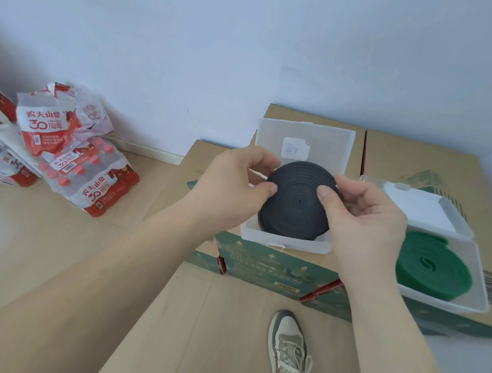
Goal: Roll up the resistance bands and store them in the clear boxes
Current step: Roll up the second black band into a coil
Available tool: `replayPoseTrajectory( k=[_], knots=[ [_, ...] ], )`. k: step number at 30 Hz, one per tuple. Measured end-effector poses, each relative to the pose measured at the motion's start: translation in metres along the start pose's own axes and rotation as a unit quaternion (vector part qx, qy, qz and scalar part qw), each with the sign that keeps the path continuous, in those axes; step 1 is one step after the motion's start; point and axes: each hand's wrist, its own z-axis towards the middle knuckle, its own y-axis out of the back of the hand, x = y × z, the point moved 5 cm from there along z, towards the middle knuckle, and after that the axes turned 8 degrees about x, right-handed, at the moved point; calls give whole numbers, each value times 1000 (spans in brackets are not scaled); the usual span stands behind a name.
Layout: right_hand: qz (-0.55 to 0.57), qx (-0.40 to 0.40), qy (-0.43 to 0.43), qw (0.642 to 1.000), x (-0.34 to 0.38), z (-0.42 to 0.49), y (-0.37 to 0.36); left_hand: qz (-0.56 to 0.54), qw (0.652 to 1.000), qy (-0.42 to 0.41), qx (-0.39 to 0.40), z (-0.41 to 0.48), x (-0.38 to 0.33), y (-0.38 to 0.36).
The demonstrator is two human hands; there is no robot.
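A black resistance band, wound into a tight flat coil, is tilted over the mouth of a clear box whose lid stands open behind it. My left hand grips the coil's left edge, thumb on its face. My right hand grips the right edge, thumb also on the face. A green band, loosely coiled, lies in a second clear box at the right, with its lid open.
Both boxes stand on cardboard cartons against a white wall. Shrink-wrapped packs of water bottles lie on the wooden floor at the left. My shoe shows at the bottom middle.
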Motion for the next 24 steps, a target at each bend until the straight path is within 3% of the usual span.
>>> replayPoseTrajectory(
  k=[3, 7, 13, 20, 24],
  knots=[
    [-30, -5, -13, 999, -13, 2, -4, 25, 999, 12, 35, 3, 18, -8],
    [-38, -21, -11, 999, -20, 7, -11, 31, 999, 25, 19, 0, 36, -4],
    [-97, 45, -30, 994, -26, 8, -30, 93, 994, 9, 63, -3, 39, 2],
    [-235, 108, -39, 965, -29, 8, -34, 286, 945, -65, 146, 2, 27, -7],
    [-238, 94, -26, 966, -27, 11, -28, 301, 933, -81, 182, 3, 17, -17]
  ],
)
